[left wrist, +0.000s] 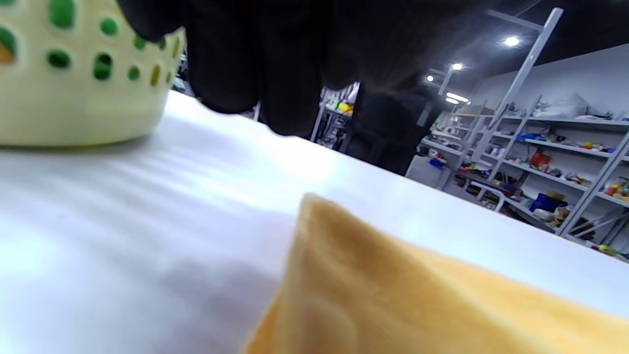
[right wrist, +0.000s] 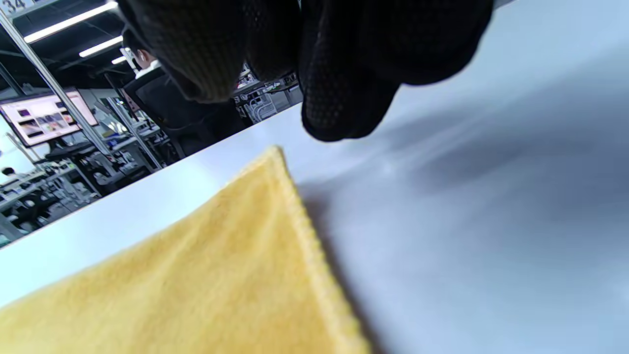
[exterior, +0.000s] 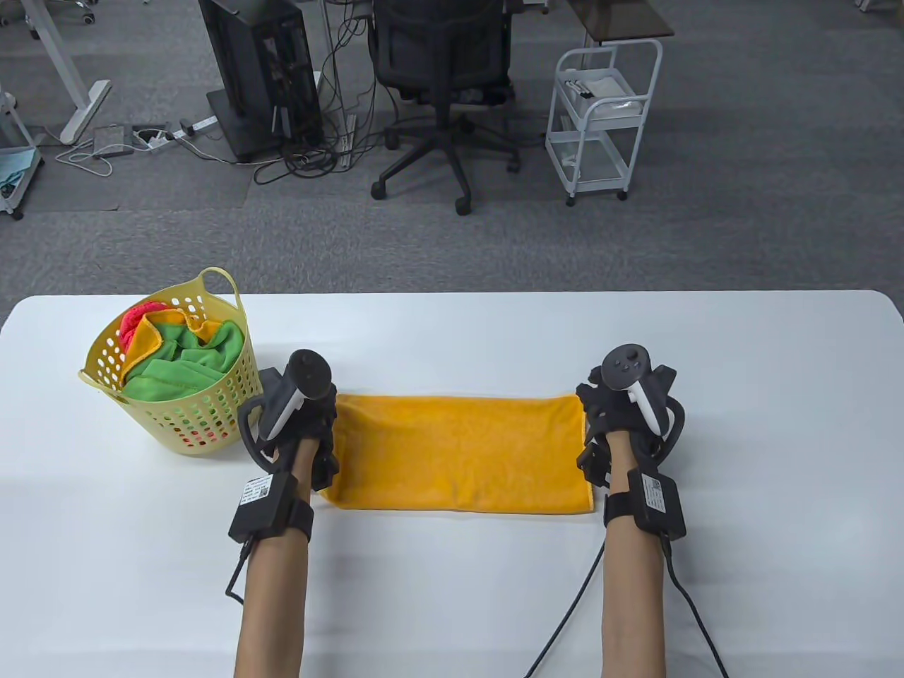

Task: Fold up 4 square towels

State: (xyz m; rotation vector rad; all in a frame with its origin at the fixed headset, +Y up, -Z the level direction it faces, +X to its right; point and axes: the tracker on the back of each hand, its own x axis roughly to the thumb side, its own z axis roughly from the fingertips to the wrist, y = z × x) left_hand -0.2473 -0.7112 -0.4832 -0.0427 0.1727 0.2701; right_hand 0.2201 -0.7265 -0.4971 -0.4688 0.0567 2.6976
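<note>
Half-folded orange towel (exterior: 462, 452) lies flat on the table (exterior: 741, 395), long axis left–right, left hand (exterior: 293, 424) and right hand (exterior: 625, 424) at its short ends, fingers apparently above the cloth, holding nothing.

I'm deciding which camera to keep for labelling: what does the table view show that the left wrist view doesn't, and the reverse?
Only the table view shows both hands, left hand and right hand, at the ends of the whole orange towel, plus the towels piled in the basket.

Only the left wrist view shows the shelving racks behind the table.

Both show the basket, the orange towel and the white table.
</note>
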